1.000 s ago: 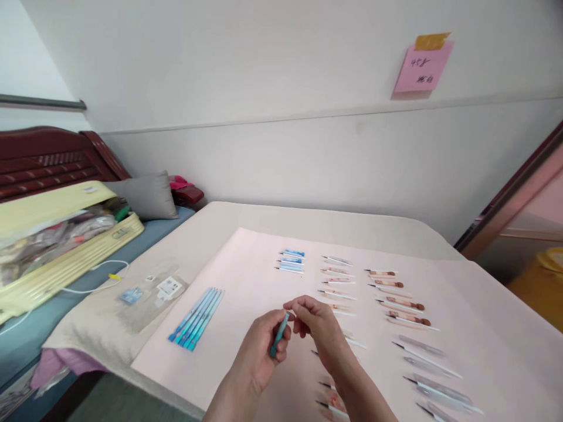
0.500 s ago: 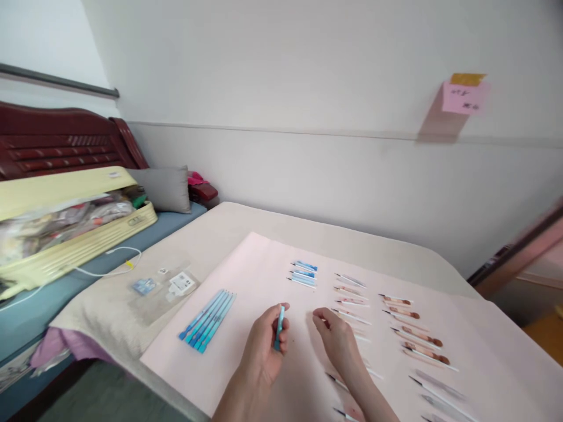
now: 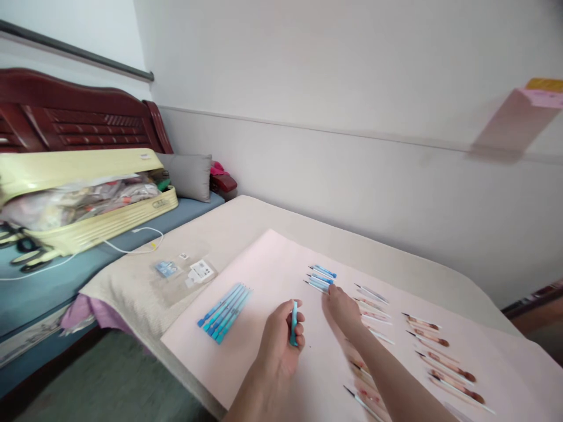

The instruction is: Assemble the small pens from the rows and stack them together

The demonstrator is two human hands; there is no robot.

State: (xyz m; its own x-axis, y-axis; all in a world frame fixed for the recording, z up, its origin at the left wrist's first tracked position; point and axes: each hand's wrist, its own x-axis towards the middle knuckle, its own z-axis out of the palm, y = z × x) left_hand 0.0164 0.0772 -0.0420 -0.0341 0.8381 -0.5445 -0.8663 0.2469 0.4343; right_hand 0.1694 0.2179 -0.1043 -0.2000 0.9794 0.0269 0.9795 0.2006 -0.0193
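Apart, left hand (image 3: 282,331), right hand (image 3: 344,306), sheet edge (image 3: 280,240) beyond

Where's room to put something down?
On the pink sheet between the fanned blue pens and the blue pen parts beyond; also the beige cover between sheet and wall. The sheet's right side is crowded with brown and pale pen parts.

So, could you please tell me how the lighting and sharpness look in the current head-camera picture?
In the head view, the light is soft, with a faint shadow beside the right hand on the pink sheet; in the same view, the pink note throws a larger shadow, and the slim pieces at right look slightly blurred.
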